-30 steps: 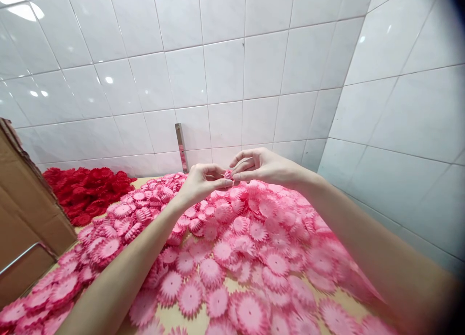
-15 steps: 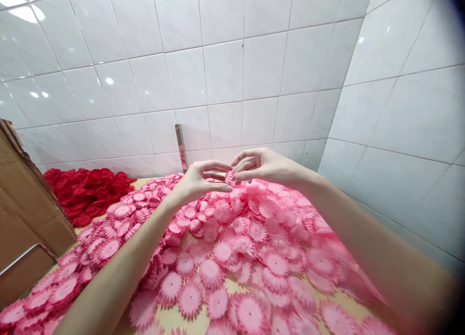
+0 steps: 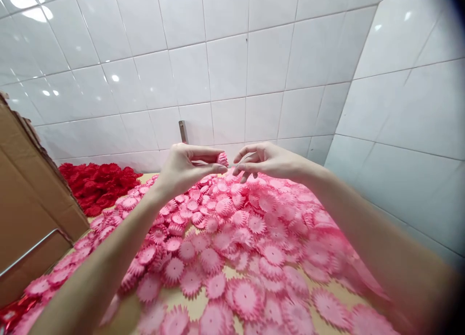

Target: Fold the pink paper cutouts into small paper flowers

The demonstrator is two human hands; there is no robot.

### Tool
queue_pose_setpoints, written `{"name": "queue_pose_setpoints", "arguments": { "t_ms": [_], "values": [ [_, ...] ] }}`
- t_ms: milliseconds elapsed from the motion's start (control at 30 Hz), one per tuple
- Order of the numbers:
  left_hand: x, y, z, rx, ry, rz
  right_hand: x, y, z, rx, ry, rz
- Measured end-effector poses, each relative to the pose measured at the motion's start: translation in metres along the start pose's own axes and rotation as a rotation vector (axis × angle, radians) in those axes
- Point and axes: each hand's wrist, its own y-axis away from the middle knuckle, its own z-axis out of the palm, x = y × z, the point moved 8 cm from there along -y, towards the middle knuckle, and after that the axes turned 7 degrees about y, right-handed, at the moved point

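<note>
Between the thumb and fingers of my left hand (image 3: 183,165) sits a small bundle of pink scalloped flower discs (image 3: 222,159), held just above the pile. My right hand (image 3: 263,161) is a short gap to the right, its thumb and fingertips pinched together. Whatever those fingertips hold, if anything, is too small to make out. Below both hands spreads a broad heap of pink flower discs (image 3: 247,296), with toothed edges and a small hole in the middle of many.
A heap of red flower pieces (image 3: 100,184) lies at the back left. Beside it stands a cardboard box (image 3: 32,194) with a metal rod (image 3: 29,252) in front. A metal strip (image 3: 182,131) rises against the white tiled wall (image 3: 228,68). Pale tabletop (image 3: 196,303) shows between discs.
My left hand has moved left and closed on the pink bundle, which was at my right fingertips before. My hands are now apart. The view has shifted slightly.
</note>
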Motion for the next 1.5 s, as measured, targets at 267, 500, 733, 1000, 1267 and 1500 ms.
{"name": "queue_pose_setpoints", "arguments": {
  "t_ms": [267,500,733,1000,1267,1500],
  "values": [
    [0.001,0.073,0.028,-0.100,-0.086,0.008,-0.008,0.017,-0.006,-0.001,0.107,0.001],
    [-0.027,0.122,0.043,-0.002,0.075,-0.201,-0.048,0.039,0.003,-0.070,0.199,-0.077],
    [-0.045,0.136,0.052,0.079,0.311,-0.299,-0.060,0.058,0.040,-0.168,0.353,-0.029],
    [-0.054,0.146,0.039,0.200,0.348,-0.290,-0.038,0.058,0.080,-0.404,0.343,-0.109],
    [-0.047,0.145,0.020,0.233,0.203,-0.121,-0.028,0.043,0.104,-0.480,-0.046,-0.028],
    [-0.035,0.141,0.017,0.206,0.050,0.014,-0.024,0.036,0.107,-0.369,-0.169,0.006]
  ]
}}
